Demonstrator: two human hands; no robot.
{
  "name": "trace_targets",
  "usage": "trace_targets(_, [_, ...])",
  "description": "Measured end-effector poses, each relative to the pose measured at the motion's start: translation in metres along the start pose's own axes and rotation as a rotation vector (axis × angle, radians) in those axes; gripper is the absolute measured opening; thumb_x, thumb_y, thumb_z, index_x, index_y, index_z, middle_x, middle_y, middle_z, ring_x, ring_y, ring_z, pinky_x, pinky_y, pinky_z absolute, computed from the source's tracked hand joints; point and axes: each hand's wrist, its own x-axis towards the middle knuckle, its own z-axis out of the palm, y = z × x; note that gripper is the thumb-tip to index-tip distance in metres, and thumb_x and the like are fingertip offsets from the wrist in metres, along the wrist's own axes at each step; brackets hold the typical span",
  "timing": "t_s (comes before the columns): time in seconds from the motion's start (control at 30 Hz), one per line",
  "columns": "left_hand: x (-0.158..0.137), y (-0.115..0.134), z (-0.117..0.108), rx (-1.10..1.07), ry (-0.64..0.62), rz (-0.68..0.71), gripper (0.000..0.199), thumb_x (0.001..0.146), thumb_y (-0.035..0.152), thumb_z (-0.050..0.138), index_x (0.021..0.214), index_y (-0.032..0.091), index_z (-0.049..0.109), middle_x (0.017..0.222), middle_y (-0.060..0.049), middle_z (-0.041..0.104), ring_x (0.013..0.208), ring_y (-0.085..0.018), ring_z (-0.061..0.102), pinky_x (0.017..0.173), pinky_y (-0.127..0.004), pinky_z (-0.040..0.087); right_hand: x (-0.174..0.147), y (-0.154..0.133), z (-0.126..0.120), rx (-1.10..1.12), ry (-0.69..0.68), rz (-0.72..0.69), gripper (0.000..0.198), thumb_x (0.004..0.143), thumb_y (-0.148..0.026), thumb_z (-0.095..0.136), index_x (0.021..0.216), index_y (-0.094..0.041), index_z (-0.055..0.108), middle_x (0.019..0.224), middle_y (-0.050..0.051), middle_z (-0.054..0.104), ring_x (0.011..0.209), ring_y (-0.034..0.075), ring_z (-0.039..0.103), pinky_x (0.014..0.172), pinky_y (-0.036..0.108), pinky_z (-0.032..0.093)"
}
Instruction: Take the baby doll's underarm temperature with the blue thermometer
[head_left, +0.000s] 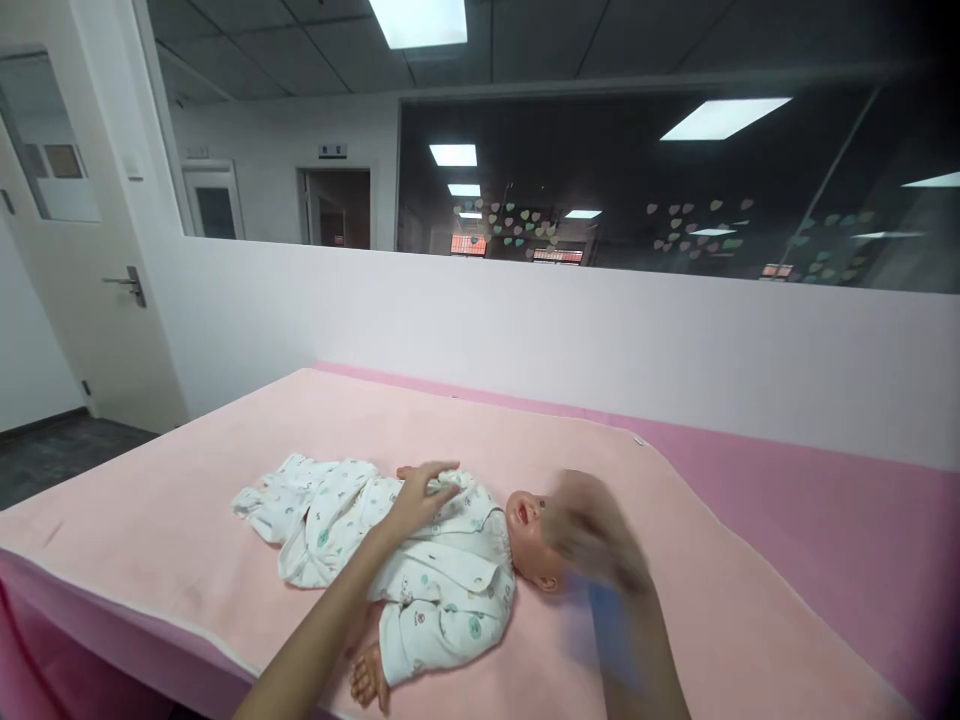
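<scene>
a baby doll [480, 560] in a printed white romper [352, 520] is laid on its back on a pink blanket [187, 480]. its chest is touched by the left hand [420, 495], fingers spread flat. the right hand [592, 535] is seen blurred beside the doll's head; its fingers cannot be told.

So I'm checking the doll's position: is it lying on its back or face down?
On its back. The doll lies on the pink pad, face up with its mouth showing, left hand on its chest.
</scene>
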Motion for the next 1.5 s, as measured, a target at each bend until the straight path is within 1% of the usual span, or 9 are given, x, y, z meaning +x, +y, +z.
trace_targets(0.13, [-0.012,-0.014,0.013,0.017,-0.131,-0.002,0.036,0.078,0.045,0.046,0.102,0.022,0.060,0.100,-0.005,0.063,0.091,-0.017,0.055,0.083,-0.032,0.043,0.000,-0.007,0.007,0.267,-0.130,0.026,0.034,0.085,-0.031,0.035,0.067,-0.016,0.060,0.039,-0.008,0.038,0.035,0.005,0.034,0.035,0.016,0.030])
trace_targets(0.3, [-0.017,-0.005,0.007,0.094,-0.229,0.111,0.043,0.066,0.050,0.060,0.101,0.026,0.061,0.103,-0.002,0.061,0.097,-0.018,0.052,0.088,-0.031,0.039,0.001,-0.018,-0.008,0.690,-0.007,0.250,0.062,0.089,-0.030,0.002,0.063,-0.018,0.056,0.030,-0.012,0.007,0.026,0.007,0.008,0.023,0.018,0.012])
trace_targets(0.43, [-0.018,-0.008,0.011,0.177,-0.242,0.188,0.045,0.057,0.051,0.067,0.096,0.029,0.063,0.107,0.000,0.060,0.103,-0.018,0.049,0.093,-0.030,0.036,0.016,-0.030,-0.008,0.727,-0.080,0.236,0.037,0.082,-0.038,0.037,0.069,-0.014,0.062,0.037,-0.008,0.038,0.033,0.004,0.029,0.028,0.016,0.025])
trace_targets(0.6, [-0.018,-0.008,0.015,0.185,-0.178,0.144,0.031,0.077,0.045,0.048,0.081,0.020,0.066,0.078,-0.002,0.065,0.079,-0.015,0.054,0.074,-0.026,0.040,0.015,-0.021,0.000,1.007,-0.104,0.407,0.037,0.085,-0.039,0.033,0.086,-0.014,0.061,0.036,-0.012,0.026,0.027,0.005,0.020,0.027,0.017,0.022])
trace_targets(0.7, [-0.011,-0.005,0.013,0.106,-0.091,0.054,0.035,0.079,0.044,0.043,0.081,0.017,0.065,0.077,-0.003,0.065,0.071,-0.013,0.054,0.065,-0.024,0.039,-0.002,-0.017,0.015,0.831,-0.202,0.403,0.032,0.079,-0.037,0.044,0.081,-0.012,0.064,0.043,-0.007,0.045,0.036,0.005,0.037,0.035,0.015,0.033])
trace_targets(0.87, [0.007,-0.003,0.008,0.049,-0.017,0.014,0.037,0.081,0.043,0.039,0.082,0.017,0.066,0.079,-0.002,0.067,0.070,-0.012,0.055,0.067,-0.023,0.040,-0.029,-0.004,0.035,0.402,-0.026,0.439,0.034,0.084,-0.039,0.037,0.089,-0.017,0.062,0.063,0.000,0.061,0.052,0.009,0.053,0.048,0.018,0.040])
trace_targets(1.03, [0.015,0.008,0.009,0.119,-0.023,0.042,0.038,0.082,0.043,0.036,0.082,0.019,0.065,0.084,-0.001,0.067,0.074,-0.013,0.056,0.071,-0.024,0.040,-0.047,0.012,0.069,0.045,-0.276,0.062,0.036,0.088,-0.030,0.029,0.095,-0.016,0.062,0.075,0.008,0.064,0.069,0.015,0.058,0.059,0.023,0.039])
trace_targets(1.27, [0.009,0.015,0.004,0.194,-0.092,0.097,0.036,0.082,0.043,0.038,0.081,0.020,0.065,0.079,-0.001,0.066,0.071,-0.012,0.054,0.067,-0.024,0.037,-0.048,0.007,0.098,-0.336,-0.402,-0.049,0.038,0.088,-0.029,0.032,0.124,-0.019,0.040,0.069,0.005,0.057,0.067,0.017,0.053,0.064,0.029,0.037])
trace_targets(1.5, [-0.005,0.013,-0.004,0.198,-0.317,0.041,0.032,0.079,0.043,0.044,0.083,0.020,0.066,0.075,0.000,0.066,0.062,-0.009,0.053,0.057,-0.019,0.037,-0.024,-0.006,0.119,-0.355,-0.730,-0.029,0.023,0.079,-0.005,0.040,0.097,-0.016,0.048,0.071,0.006,0.058,0.066,0.019,0.059,0.048,0.024,0.032])
